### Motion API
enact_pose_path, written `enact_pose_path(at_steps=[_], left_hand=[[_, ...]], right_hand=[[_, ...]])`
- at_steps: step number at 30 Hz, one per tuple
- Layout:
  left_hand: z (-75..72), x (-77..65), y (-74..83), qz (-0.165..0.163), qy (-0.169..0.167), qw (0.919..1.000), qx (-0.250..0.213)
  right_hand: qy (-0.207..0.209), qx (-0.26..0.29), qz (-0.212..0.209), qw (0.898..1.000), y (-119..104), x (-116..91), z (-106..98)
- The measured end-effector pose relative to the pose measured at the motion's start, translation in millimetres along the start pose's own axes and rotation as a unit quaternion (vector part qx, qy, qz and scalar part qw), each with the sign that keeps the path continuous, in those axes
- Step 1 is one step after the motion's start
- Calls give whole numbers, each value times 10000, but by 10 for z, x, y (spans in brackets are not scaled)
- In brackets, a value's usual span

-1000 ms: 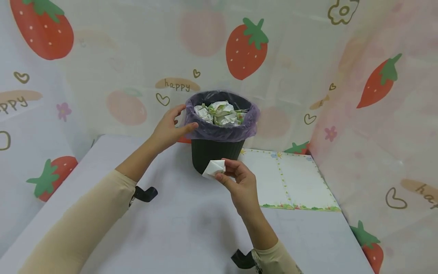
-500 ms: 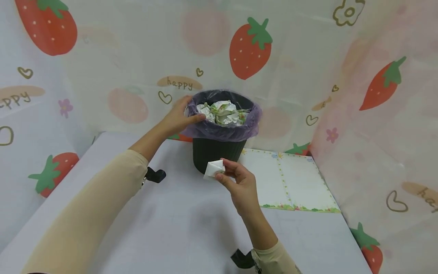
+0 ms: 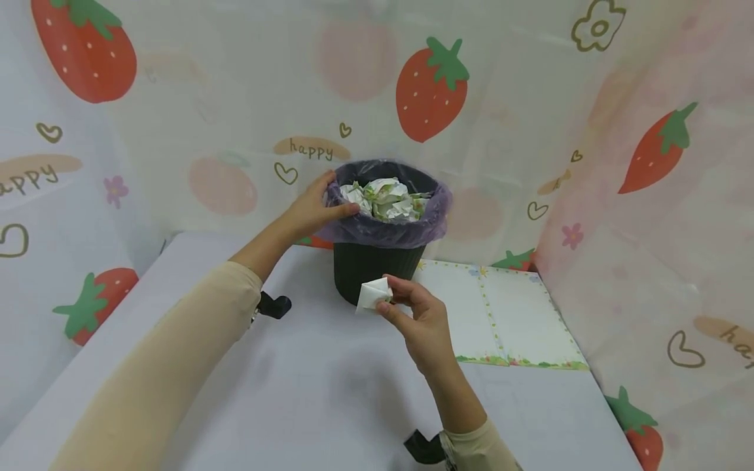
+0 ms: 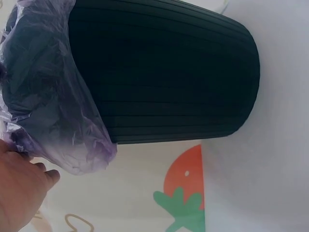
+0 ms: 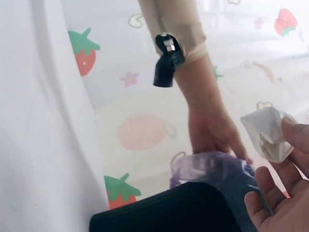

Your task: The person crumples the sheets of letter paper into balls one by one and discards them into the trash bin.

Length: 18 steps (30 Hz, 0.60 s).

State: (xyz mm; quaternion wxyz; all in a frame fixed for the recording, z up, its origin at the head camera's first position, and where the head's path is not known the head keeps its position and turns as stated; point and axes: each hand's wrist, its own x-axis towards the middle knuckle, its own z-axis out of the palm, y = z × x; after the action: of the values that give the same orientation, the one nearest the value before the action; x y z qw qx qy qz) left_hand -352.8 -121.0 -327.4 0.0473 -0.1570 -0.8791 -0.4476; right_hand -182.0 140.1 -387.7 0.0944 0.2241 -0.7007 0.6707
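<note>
A dark ribbed trash can [image 3: 377, 268] stands on the table, its rim covered by a translucent purple bag [image 3: 391, 234]. Crumpled printed paper [image 3: 385, 196] fills its mouth. My left hand [image 3: 309, 212] grips the left side of the rim, thumb over the inner edge and fingers outside; the left wrist view has part of this hand [image 4: 19, 191] beside the bag. My right hand [image 3: 421, 324] pinches a small folded piece of white paper [image 3: 374, 294] between thumb and fingers, in front of the can and below its rim. In the right wrist view that folded paper [image 5: 265, 133] looks creased and pointed.
Flat white sheets [image 3: 530, 320] with flowery printed borders lie on the right of the white table [image 3: 294, 392], behind my right hand. A strawberry-patterned backdrop [image 3: 235, 98] closes off the back and both sides. Black wrist mounts [image 3: 275, 305] stick out from both sleeves.
My left hand has shifted a little to the right along the rim, its thumb now farther over the edge. The right hand holds the folded paper almost still.
</note>
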Motion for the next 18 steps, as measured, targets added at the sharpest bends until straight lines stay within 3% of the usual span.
enact_pose_path(at_steps=[9, 18], left_hand=[[37, -13, -26, -115, -29, 9999, -111], [29, 11, 5, -79, -88, 9998, -187]], right_hand=[[31, -780, -356, 9963, -312, 241, -220], [-7, -1756, -535, 9830, -702, 540, -421]])
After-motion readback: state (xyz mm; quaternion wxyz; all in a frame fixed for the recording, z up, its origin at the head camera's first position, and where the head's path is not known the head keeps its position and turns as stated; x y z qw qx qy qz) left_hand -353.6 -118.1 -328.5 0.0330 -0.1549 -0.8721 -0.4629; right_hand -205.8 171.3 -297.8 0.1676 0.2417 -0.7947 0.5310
